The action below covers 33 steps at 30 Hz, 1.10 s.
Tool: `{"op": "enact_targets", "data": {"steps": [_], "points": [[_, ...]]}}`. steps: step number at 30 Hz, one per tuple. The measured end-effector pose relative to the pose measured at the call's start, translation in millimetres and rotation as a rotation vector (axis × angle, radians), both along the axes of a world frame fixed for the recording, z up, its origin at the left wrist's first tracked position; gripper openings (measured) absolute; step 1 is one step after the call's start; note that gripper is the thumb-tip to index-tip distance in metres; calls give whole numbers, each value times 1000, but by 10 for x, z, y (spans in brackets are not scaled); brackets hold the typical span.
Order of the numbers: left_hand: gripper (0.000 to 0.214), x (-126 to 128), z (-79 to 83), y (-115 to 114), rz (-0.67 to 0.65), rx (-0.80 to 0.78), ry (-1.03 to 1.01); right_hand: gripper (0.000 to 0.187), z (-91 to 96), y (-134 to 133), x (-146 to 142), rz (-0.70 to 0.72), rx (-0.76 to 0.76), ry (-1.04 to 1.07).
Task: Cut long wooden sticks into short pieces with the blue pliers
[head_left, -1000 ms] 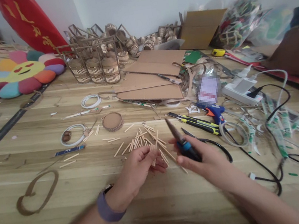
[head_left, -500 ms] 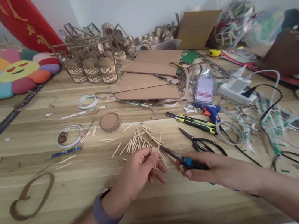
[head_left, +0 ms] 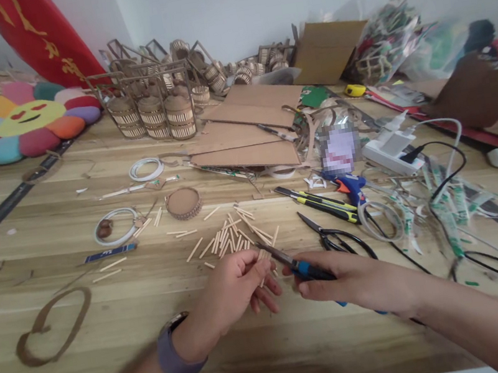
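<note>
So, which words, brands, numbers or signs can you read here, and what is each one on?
No text reads with certainty.
Red banner: large gold characters, too blurred to quote safely.
Pale label: pixelated, unreadable.
Blue strip: pale marking, too small to read.
Glue gun: any lettering is too small to make out.

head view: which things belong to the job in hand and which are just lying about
Likely in the job: sticks, some in the left hand; blue-black tool in the right hand.

Likely just lying about: scissors, power strip, cushion, red banner.
</note>
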<state>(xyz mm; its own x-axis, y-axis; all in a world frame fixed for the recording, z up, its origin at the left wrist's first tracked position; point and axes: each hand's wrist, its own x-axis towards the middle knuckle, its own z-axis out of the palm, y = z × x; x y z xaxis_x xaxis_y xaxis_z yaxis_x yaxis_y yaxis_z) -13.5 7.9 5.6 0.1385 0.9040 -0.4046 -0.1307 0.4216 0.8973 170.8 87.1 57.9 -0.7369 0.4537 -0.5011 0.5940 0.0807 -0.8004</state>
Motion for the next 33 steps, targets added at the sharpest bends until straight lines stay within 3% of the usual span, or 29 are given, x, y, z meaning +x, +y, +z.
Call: {"op": "enact_targets", "data": {"steps": [6, 12, 18, 22, 28, 33], "points": [[43, 0, 15, -4, -19, -12, -4, 19, -10, 6, -69, 9, -123, 122], [47, 8, 27, -7, -11, -36, -43, 17, 0, 7, -115, 70, -125, 188], [47, 9, 5, -13, -10, -47, -70, 17, -30, 0, -115, 45, -108, 174], [45, 13, 30, -12, 3, -71, -75, 16, -76, -9, -120, 64, -48, 167], [44, 23, 50, -18, -8, -64, -80, 6, -117, -55, -151, 36, 168, 28], [45, 24, 11, -14, -12, -62, -72, 7, -169, -68, -165, 47, 205, 60]]}}
